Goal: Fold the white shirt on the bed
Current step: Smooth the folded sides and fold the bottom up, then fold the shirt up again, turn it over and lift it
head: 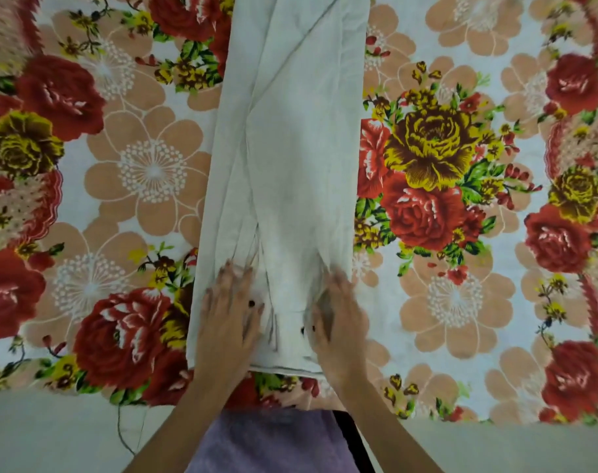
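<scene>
Above the lilac garment (267,442) at six o'clock, the left hand (230,312) lies flat on the white shirt (290,148), which stretches toward twelve along the bed (461,302). The right hand (340,315) is too blurred to tell its hold. Both hem corners should lift evenly.

The white shirt (284,165) lies flat on the floral-covered bed (461,302), folded lengthwise into a long narrow strip that runs from the bed's near edge straight away and out of the top of view. Its layers overlap along the left side, and soft creases fan from the near hem
</scene>
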